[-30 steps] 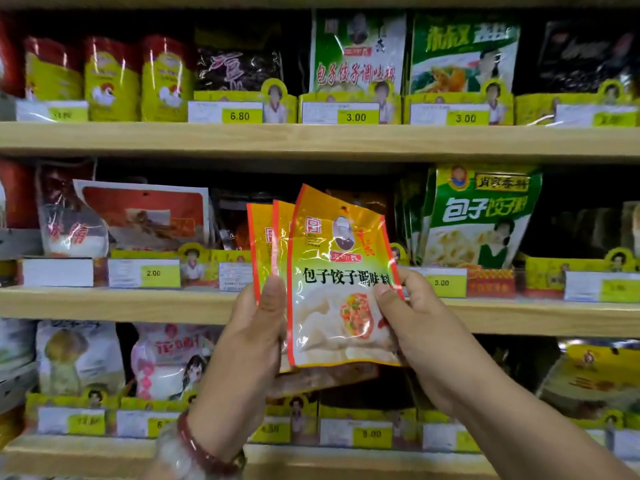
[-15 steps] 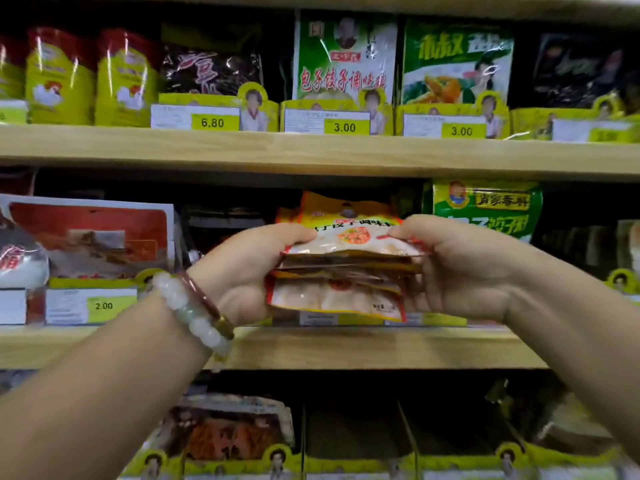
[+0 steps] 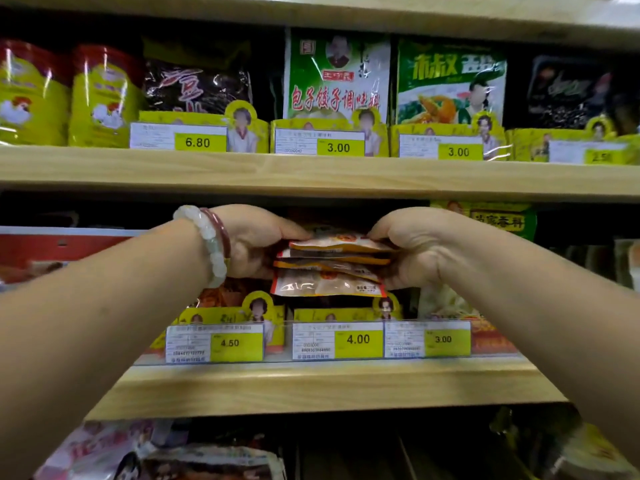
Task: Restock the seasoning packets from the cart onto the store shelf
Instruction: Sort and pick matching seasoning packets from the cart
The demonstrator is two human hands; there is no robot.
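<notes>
Seasoning packets (image 3: 332, 268), a small stack lying flat with long axis left to right, hover just above the 4.00 price tag (image 3: 337, 341) on the middle shelf (image 3: 311, 386). Left hand (image 3: 254, 242) and right hand (image 3: 412, 247) each keep a curled grip pinching one end of the stack.

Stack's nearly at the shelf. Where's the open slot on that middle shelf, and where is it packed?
Open: the dark gap behind the 4.00 price tag, below the stack of orange packets that both hands hold. Crowded: packets behind the 4.50 tag on the left, and the green packet on the right.
</notes>
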